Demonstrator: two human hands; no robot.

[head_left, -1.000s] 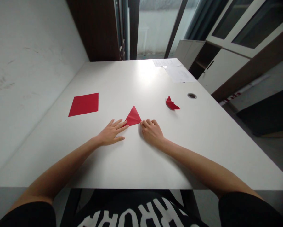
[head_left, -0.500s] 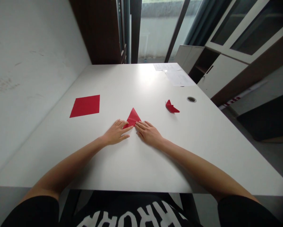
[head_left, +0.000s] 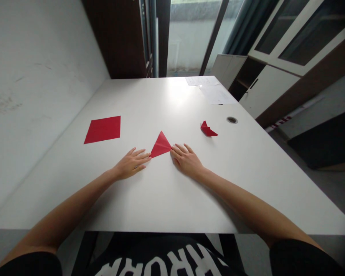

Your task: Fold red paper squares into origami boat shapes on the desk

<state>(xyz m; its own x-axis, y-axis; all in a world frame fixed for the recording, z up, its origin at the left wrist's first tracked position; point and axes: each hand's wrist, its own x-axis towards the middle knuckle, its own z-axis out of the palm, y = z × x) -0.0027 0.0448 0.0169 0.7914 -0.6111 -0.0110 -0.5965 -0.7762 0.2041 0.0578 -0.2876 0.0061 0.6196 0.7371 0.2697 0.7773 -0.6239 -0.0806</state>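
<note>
A red paper triangle (head_left: 161,145) lies flat on the white table (head_left: 160,199), its point facing away from me. My left hand (head_left: 130,164) rests with spread fingers at the triangle's left corner, fingertips touching it. At the right corner, my right hand (head_left: 187,160) lies on the table with its fingers apart and fingertips against the paper's edge. Neither hand grips anything. A flat red sheet (head_left: 103,129) is farther off to the left. To the right sits a small folded red paper shape (head_left: 208,129) with pointed ends.
White papers (head_left: 217,94) lie at the far right of the table. A round cable hole (head_left: 232,120) is near the right edge. A wall (head_left: 40,96) borders the table on the left, and cabinets (head_left: 270,88) stand beyond its right side.
My hands have moved apart, the left one leftward and the right one slightly rightward, from the triangle's lower part to its corners. More of the triangle is uncovered.
</note>
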